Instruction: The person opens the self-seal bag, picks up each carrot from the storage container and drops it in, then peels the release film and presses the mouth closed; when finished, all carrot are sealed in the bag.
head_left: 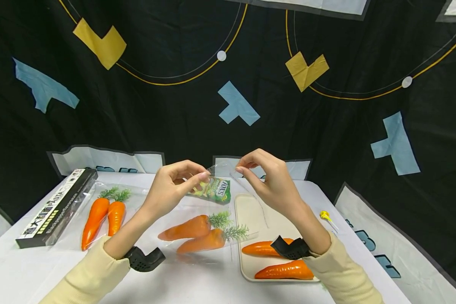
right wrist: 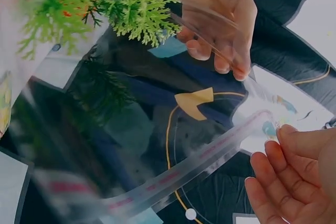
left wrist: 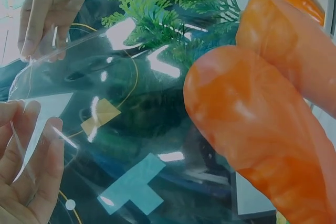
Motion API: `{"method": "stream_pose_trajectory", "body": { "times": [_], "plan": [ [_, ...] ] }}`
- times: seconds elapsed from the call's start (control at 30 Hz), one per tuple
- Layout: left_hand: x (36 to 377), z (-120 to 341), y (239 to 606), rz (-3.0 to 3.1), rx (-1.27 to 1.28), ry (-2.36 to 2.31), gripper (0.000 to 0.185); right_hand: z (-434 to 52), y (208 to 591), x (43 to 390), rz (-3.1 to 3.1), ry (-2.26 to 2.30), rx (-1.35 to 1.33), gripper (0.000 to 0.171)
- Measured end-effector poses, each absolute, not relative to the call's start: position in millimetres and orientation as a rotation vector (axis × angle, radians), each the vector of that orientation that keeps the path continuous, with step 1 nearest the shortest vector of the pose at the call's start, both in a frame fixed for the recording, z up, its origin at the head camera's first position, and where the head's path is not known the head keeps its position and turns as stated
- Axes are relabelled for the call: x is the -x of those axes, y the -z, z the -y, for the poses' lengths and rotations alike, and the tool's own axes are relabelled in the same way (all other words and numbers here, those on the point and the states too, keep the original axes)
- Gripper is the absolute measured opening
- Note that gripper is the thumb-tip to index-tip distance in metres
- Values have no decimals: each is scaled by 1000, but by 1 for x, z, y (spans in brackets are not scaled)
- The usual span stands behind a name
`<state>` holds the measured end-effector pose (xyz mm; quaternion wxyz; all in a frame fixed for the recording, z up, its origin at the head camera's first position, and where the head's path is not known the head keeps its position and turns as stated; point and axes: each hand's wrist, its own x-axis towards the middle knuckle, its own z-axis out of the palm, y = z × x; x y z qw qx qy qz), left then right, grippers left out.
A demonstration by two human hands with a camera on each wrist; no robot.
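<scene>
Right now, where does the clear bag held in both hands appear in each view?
Head: just below centre, the clear bag with two carrots inside.
Left wrist: the bag spans most of the picture, carrots at right.
Right wrist: the bag fills the left and middle, its pink-marked strip slanting below.
Shared landmark: the leafy green tops of the bagged carrots.

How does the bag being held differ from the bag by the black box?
The held bag is pinched by the left hand and right hand; the other bag lies on the table beside the box.
In the head view, the held bag's carrots point their green tops rightward; the other bag's carrots point theirs away from the person.
Both bags are clear, each containing two orange carrots.
</scene>
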<state>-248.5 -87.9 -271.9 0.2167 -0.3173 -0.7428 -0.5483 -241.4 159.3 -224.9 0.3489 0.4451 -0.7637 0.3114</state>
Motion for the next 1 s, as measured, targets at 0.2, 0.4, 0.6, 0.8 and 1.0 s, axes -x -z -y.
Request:
{"method": "stream_pose_trajectory", "body": {
  "times": [0.2, 0.4, 0.6, 0.8, 1.0],
  "plan": [
    [249, 91, 273, 2052, 860, 1495, 8, -166, 230, 240, 1999, -834, -1118, 5],
    [250, 94, 274, 2049, 854, 1490, 8, -174, 236, 240, 2032, -867, -1074, 3],
    [250, 95, 273, 2050, 849, 1493, 8, -181, 242, 240, 2052, -883, -1022, 7],
    [250, 96, 273, 2044, 842, 1490, 8, -189, 248, 240, 2064, -904, -973, 8],
    [251, 97, 274, 2032, 843, 1498, 7, -198, 256, 239, 2081, -899, -921, 9]
  ]
}}
